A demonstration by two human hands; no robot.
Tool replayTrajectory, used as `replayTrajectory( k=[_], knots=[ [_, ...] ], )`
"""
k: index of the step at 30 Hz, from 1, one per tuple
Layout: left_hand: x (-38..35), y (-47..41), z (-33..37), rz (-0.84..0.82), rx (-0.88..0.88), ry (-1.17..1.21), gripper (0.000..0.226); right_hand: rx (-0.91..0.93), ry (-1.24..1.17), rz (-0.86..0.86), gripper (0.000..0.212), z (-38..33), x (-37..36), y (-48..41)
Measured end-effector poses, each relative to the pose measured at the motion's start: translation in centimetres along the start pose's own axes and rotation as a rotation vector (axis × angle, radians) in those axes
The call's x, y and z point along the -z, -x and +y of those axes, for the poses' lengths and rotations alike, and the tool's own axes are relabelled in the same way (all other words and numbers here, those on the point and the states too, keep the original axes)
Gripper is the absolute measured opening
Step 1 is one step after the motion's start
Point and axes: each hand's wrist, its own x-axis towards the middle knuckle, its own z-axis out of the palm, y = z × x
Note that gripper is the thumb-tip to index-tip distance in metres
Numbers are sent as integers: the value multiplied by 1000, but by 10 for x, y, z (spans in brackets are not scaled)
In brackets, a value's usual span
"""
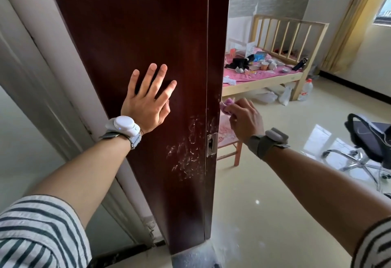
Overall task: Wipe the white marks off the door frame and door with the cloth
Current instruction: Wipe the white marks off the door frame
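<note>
A dark brown door frame (135, 24) fills the middle of the view. White smeared marks (186, 151) cover its face left of a metal strike plate (211, 144), with more on the narrow edge above the plate. My left hand (148, 100) presses flat on the wood above the marks, fingers straight and spread. My right hand (243, 117) grips a bunched pink cloth (226, 104) against the frame's narrow edge, just above the marks there.
A white wall and trim (42, 77) run along the left. Through the doorway are a wooden bed (275, 73) with clutter, a small wooden stool (230, 141), a plastic bottle (305, 90) and a black office chair (368, 138) on a glossy tiled floor.
</note>
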Motion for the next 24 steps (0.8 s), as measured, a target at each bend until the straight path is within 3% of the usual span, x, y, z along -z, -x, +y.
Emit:
replayTrajectory(
  k=[4, 9, 14, 16, 20, 24],
  knots=[
    [1, 1, 0, -29, 2, 21, 47, 123, -58, 75, 36, -19, 6, -16],
    [6, 4, -14, -51, -90, 28, 49, 65, -104, 21, 38, -34, -17, -13],
    [6, 5, -15, -54, -104, 11, 52, -116, 171, -367, 22, -14, -24, 10],
    [6, 4, -15, -50, -106, -1, 52, -178, 156, -329, 22, -10, -15, 14],
    [8, 4, -15, -52, -106, 15, 52, -22, 29, -117, 31, -19, -4, 3],
    [11, 9, -24, -85, -165, 1, 54, 16, -36, -64, 33, -31, -19, -2]
  ],
)
